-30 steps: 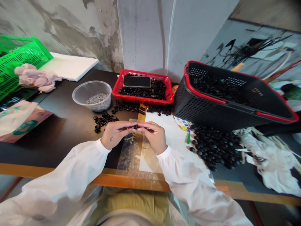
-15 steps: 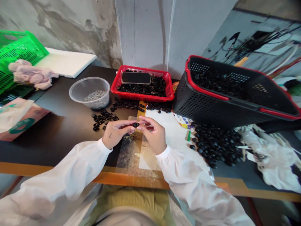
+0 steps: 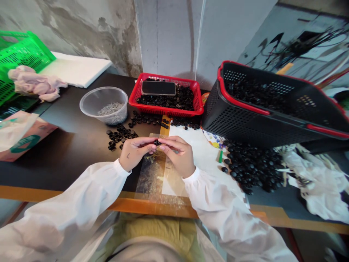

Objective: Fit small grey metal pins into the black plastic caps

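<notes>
Between the fingertips of both hands is a small round black part (image 3: 157, 142), partly covered by the fingers. My left hand (image 3: 135, 151) pinches it from the left, thumb below and fingers above. From the right, my right hand (image 3: 178, 152) grips it the same way, its fingertips touching those of the left. Both hands are above a clear worn sheet (image 3: 152, 178) on the table. Just left of my left hand lies a loose group of small black parts (image 3: 120, 136). A sheet of white paper (image 3: 201, 160) lies under and beside my right hand.
A clear bowl (image 3: 103, 105) holds small metal pieces. Behind the hands, a red basket (image 3: 166, 111) holds black parts with a phone (image 3: 158, 88) on top. A large black basket (image 3: 240, 123) and a heap of black caps (image 3: 253, 165) stand right. A tissue box (image 3: 29, 138) is left.
Both hands stay together over the sheet, with slight finger shifts around the black part. The whole view has moved a little.
</notes>
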### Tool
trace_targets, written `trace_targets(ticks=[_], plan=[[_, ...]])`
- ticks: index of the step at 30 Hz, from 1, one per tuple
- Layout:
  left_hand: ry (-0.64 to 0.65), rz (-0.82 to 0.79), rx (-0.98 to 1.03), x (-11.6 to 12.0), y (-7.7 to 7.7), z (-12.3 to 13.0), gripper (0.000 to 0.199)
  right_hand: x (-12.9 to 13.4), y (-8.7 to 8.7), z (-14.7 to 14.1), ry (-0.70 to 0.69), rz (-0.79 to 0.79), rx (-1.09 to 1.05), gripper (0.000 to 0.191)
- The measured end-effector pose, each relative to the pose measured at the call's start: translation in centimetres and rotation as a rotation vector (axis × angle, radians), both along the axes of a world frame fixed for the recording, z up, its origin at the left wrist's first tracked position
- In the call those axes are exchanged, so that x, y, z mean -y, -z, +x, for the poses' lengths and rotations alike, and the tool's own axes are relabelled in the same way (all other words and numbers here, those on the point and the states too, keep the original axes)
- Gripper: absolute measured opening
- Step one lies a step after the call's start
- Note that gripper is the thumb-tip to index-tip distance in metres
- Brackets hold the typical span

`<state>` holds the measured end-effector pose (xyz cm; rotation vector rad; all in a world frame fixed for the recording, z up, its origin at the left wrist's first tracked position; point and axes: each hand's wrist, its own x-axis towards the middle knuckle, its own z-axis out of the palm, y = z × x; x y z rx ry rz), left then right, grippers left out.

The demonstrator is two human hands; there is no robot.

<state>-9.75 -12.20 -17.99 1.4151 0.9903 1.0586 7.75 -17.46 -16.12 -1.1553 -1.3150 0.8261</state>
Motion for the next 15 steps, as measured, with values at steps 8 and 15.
trace_targets(ticks=[8,15], plan=[[0.073,0.297,-0.092,-0.4,0.4,-0.5,0.025,-0.8,0.5,0.3,-0.06,-0.178,-0.168,0.026],[0.101,0.612,-0.272,-0.6,-0.2,-0.9,0.018,-1.1,1.2,0.7,-0.296,-0.349,-0.332,0.035]])
